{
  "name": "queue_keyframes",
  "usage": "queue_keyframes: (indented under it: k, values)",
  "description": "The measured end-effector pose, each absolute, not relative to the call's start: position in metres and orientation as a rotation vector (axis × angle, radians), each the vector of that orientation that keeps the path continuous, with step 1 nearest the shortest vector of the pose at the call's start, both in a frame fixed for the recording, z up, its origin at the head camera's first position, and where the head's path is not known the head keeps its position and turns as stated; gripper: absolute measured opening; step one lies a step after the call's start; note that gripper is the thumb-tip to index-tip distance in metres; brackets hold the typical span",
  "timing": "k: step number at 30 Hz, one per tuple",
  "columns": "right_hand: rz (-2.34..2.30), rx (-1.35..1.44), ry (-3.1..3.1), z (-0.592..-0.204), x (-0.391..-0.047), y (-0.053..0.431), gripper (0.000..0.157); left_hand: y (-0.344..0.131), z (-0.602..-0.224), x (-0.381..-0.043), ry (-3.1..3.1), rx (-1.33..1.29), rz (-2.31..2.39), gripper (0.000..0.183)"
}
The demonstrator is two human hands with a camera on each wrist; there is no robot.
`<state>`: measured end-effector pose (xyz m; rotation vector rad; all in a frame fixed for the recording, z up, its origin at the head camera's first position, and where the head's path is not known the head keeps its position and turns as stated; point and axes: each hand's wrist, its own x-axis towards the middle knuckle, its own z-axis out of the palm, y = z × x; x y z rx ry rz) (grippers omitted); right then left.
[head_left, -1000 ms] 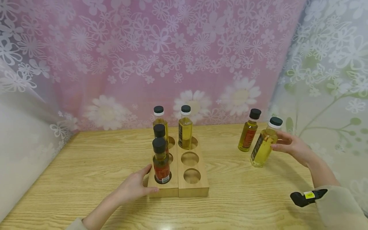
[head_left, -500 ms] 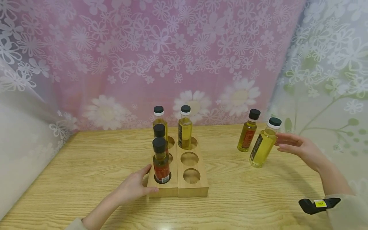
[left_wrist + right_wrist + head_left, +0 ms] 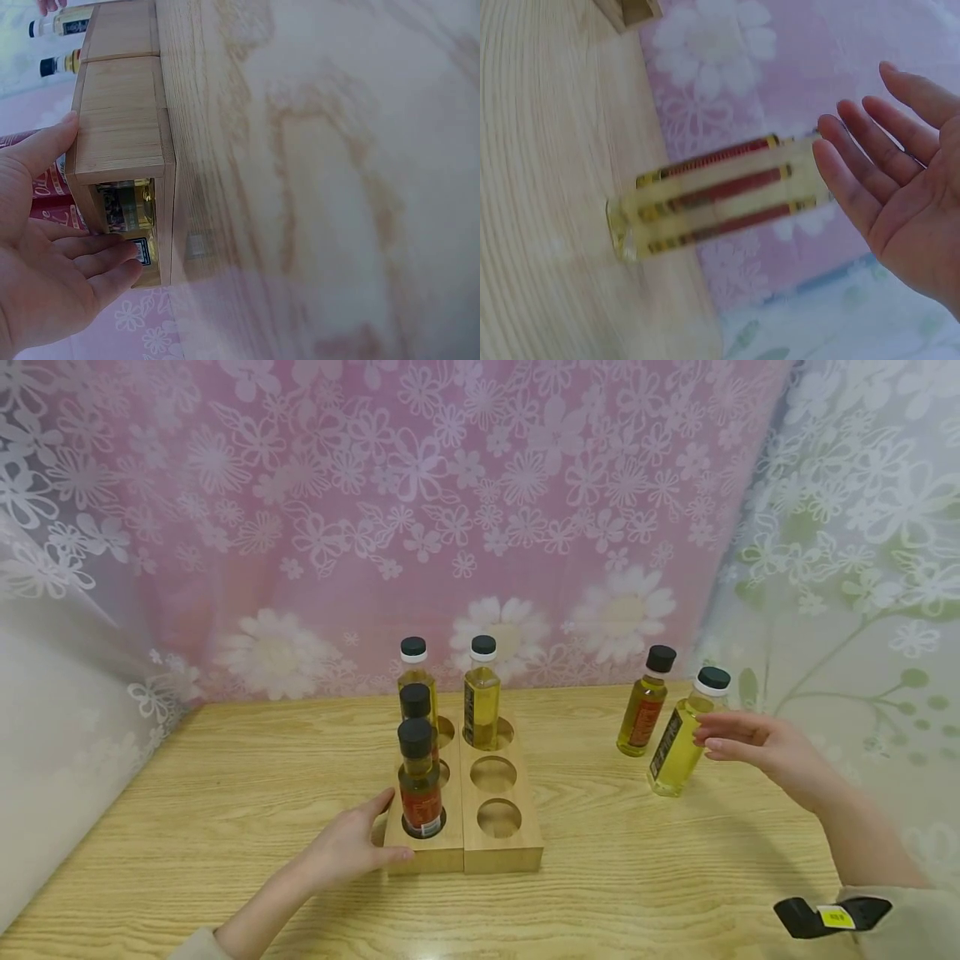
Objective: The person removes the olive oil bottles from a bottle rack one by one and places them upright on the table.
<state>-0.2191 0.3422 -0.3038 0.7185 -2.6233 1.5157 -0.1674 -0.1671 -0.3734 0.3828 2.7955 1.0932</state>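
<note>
At the front left corner of the wooden bottle rack (image 3: 504, 860), my left hand (image 3: 348, 842) grips it, thumb at the front face and fingers along the left side. The left wrist view shows the fingers (image 3: 112, 259) bent at the rack's side opening. My right hand (image 3: 776, 758), fingers spread and slightly bent, overlaps the right side of a clear bottle of yellow oil (image 3: 673, 764). In the right wrist view, its fingertips (image 3: 829, 124) are close by the upper end of that bottle (image 3: 705, 206). The bottle stands on the table.
An oil bottle with a red label (image 3: 642, 718) stands just behind the yellow one. The rack's left column carries several bottles, the front one (image 3: 422, 802) red-labelled. A yellow oil bottle (image 3: 483, 706) occupies its back right hole. A flowered curtain (image 3: 480, 527) hangs behind the table.
My right hand was around the upper part of the yellow oil bottle, drew back to the right, then came back left in front of it. My left hand has kept its place.
</note>
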Motion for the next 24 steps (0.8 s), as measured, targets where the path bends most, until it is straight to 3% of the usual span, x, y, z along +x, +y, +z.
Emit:
queue_keyframes:
  k: [12, 17, 24]
  values:
    - [1.518, 0.722, -2.630, -0.294, -0.233, 0.289, 0.032, -0.167, -0.372, -0.168, 2.774, 0.362, 1.091, 0.097]
    - [1.500, 0.681, -2.667, -0.290, -0.243, 0.270, 0.042, -0.166, -0.371, -0.167, 2.776, 0.349, 1.079, 0.097]
    - [1.629, 0.768, -2.582, -0.287, -0.258, 0.242, 0.042, -0.166, -0.371, -0.166, 2.796, 0.358, 1.064, 0.097]
